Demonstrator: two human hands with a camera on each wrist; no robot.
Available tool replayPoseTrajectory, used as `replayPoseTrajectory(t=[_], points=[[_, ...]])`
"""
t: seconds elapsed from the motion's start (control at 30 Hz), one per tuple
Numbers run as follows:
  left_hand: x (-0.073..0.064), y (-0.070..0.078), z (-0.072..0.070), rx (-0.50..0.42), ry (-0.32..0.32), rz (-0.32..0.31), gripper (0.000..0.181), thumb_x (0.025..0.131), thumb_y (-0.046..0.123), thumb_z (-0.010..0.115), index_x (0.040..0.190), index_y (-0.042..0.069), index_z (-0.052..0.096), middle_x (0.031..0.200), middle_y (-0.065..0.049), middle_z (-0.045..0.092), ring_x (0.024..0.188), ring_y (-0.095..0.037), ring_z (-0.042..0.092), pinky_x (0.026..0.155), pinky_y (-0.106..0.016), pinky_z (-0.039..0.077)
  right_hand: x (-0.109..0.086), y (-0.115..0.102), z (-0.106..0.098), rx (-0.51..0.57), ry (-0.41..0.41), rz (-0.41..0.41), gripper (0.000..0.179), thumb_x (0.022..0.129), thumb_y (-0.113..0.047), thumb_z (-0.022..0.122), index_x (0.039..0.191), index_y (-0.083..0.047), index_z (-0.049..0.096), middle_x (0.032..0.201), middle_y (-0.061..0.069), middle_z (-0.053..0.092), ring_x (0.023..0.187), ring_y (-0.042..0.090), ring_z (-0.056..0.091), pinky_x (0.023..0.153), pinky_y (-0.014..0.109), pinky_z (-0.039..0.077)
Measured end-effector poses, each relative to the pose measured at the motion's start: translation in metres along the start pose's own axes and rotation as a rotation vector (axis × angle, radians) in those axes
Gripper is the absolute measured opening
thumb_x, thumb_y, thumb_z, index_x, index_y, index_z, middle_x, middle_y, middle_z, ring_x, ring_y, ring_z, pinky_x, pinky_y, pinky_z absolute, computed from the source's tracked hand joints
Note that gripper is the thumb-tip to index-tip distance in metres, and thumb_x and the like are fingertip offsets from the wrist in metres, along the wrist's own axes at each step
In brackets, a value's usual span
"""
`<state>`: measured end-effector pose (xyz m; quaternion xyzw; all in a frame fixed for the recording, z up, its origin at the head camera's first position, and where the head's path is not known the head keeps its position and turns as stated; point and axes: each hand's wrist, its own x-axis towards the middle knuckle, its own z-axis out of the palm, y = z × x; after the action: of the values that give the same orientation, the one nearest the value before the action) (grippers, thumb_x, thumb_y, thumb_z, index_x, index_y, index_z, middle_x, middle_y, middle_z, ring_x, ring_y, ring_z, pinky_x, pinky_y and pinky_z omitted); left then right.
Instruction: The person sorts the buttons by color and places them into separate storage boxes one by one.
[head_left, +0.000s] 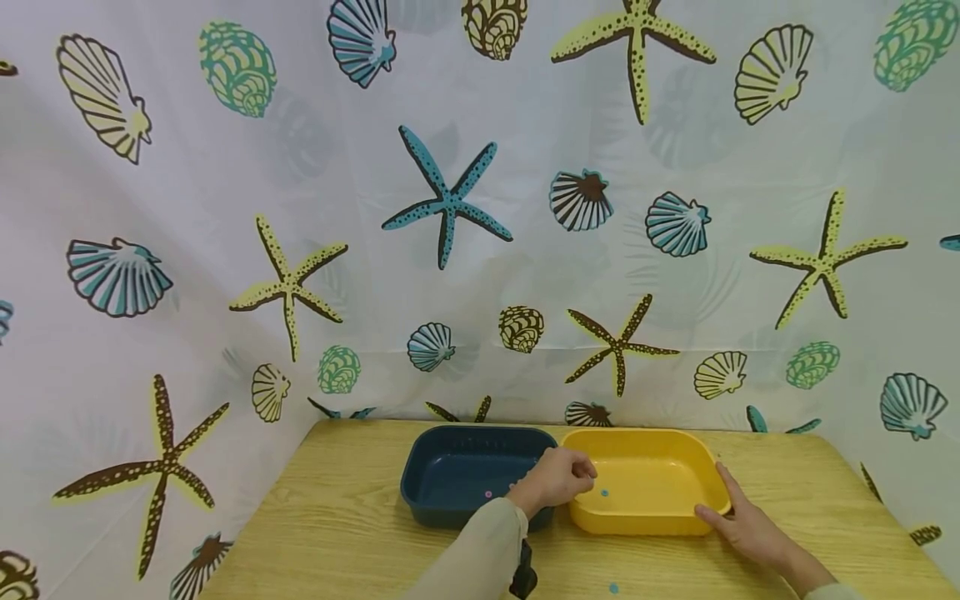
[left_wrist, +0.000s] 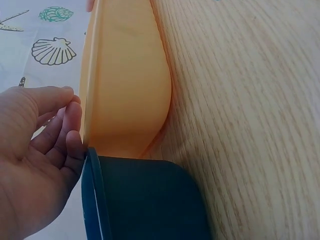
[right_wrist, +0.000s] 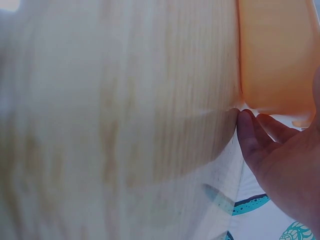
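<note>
My left hand (head_left: 558, 477) is over the place where the dark blue basin (head_left: 442, 517) and the yellow basin (head_left: 630, 524) meet. In the left wrist view its thumb and index fingertips touch, the other fingers curl, and nothing shows between them. My right hand (head_left: 750, 521) grips the yellow basin's front right corner, thumb at the front rim and fingers along the outer right side. A small round pink piece (head_left: 488, 494) lies in the dark blue basin. One small round blue piece (head_left: 604, 492) is inside the yellow basin.
Another small blue piece (head_left: 613, 588) lies on the wooden table (head_left: 337, 508) near its front. The basins stand side by side towards the back edge. A white curtain (head_left: 517, 267) with printed shells and starfish hangs behind the table and along its sides.
</note>
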<state>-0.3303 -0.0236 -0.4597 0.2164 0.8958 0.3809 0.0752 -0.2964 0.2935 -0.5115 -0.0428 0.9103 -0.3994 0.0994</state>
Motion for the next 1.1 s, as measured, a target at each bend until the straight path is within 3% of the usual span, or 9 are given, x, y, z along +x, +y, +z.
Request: replayPoseTrajectory(t=[0.2,0.63,1.1], points=[[0.005,-0.002,0.001,-0.045,-0.005,0.036,0.011,0.090,0.009,0.064,0.097,0.004,0.070,0.081,0.005,0.060,0.071,-0.009,0.055,0.065,-0.025,0.049,0.001,0.002,0.001,0.006,-0.002,0.000,0.098,0.094,-0.052,0.050,0.148,0.002,-0.012,0.148,0.037,0.001,0.132,0.055,0.014,0.103,0.062,0.012],[0.016,-0.004,0.003,-0.028,0.017,-0.014,0.010,0.090,0.008,0.063,0.098,0.003,0.068,0.082,0.002,0.060,0.063,-0.011,0.057,0.063,-0.026,0.050,0.003,0.003,0.000,0.005,-0.001,-0.009,0.098,0.094,-0.052,0.050,0.148,0.001,-0.013,0.148,0.037,0.002,0.132,0.054,0.014,0.103,0.063,0.012],[0.021,-0.003,0.005,0.037,0.041,0.024,0.012,0.091,0.010,0.063,0.098,0.005,0.071,0.080,0.004,0.060,0.065,-0.009,0.054,0.060,-0.023,0.047,0.003,0.004,-0.001,0.008,0.001,-0.013,0.098,0.094,-0.050,0.051,0.148,0.001,-0.013,0.148,0.037,0.001,0.133,0.054,0.013,0.104,0.062,0.011]])
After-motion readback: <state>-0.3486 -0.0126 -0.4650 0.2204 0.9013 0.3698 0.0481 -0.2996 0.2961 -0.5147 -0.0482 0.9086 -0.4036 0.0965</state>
